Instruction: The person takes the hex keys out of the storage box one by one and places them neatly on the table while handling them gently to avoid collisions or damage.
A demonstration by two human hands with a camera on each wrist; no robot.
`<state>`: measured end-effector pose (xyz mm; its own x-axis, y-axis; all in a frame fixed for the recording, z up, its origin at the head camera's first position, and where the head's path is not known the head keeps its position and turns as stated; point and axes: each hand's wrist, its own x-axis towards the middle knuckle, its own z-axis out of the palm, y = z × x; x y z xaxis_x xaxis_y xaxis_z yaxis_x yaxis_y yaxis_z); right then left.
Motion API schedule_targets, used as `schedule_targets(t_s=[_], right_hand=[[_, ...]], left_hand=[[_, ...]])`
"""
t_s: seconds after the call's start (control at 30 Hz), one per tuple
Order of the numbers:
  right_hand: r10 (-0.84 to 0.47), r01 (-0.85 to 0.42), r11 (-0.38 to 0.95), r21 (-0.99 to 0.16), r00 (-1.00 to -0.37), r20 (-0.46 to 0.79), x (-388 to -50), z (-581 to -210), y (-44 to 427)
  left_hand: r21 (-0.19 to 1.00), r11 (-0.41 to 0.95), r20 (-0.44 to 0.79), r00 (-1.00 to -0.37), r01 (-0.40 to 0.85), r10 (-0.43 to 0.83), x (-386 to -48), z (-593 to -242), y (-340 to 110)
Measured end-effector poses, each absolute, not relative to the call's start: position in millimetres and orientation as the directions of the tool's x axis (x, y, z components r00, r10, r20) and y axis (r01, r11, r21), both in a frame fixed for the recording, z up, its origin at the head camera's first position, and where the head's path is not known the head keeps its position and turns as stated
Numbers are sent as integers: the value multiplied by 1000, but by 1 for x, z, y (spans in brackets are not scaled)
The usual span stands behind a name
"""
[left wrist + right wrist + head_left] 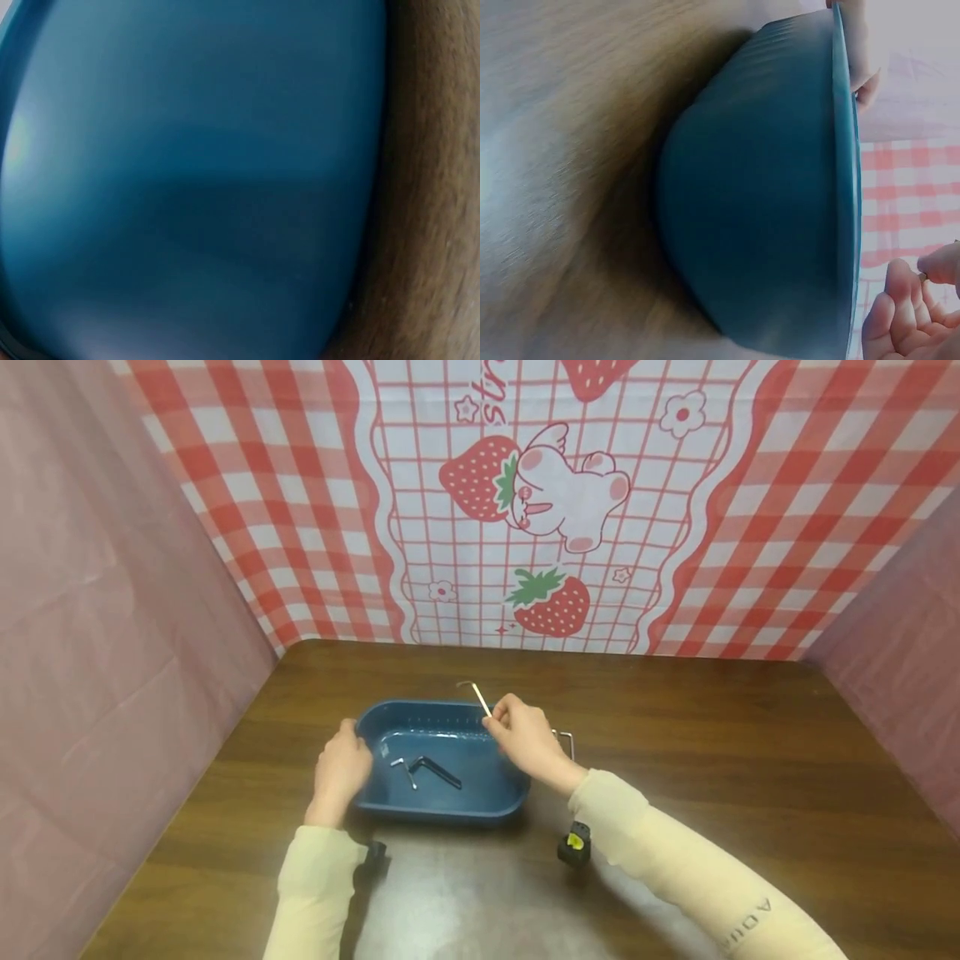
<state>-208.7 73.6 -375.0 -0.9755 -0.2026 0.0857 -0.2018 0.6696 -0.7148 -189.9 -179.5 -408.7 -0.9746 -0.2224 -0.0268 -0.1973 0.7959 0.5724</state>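
Note:
A deep blue plastic basin [442,816] stands on the table. My left hand [341,768] grips its left rim; the left wrist view shows only the basin's outer wall [195,165] up close. Over the basin's far right corner, my right hand [528,739] pinches a thin bent rod [481,700] that looks like a hex key, its bent end pointing up and left. On the basin floor lie a small silver hex key [410,774] and a larger black hex key [438,770]. The right wrist view shows my right fingers [904,300] above the rim.
Beyond my right hand, a bent silver metal piece [568,745] shows just outside the basin; my hand partly hides it. The brown wooden table [712,760] extends on both sides. A red checked strawberry cloth [555,527] hangs behind, with pink cloth [112,610] at the left.

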Motion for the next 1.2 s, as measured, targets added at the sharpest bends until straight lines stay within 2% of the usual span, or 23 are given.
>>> schedule_targets(t_s=[0.43, 0.8, 1.2], right_hand=[[-107, -182, 646, -742, -983, 147, -201, -377, 111], [-41, -111, 705, -701, -992, 115, -201, -398, 152], [70, 39, 742, -670, -997, 19, -201, -414, 184]], left_hand=[[574, 793, -43, -975, -203, -219, -189, -407, -178], [570, 796, -35, -974, -203, -224, -190, -407, -179], [565, 798, -41, -973, -209, -227, -190, -406, -179]])
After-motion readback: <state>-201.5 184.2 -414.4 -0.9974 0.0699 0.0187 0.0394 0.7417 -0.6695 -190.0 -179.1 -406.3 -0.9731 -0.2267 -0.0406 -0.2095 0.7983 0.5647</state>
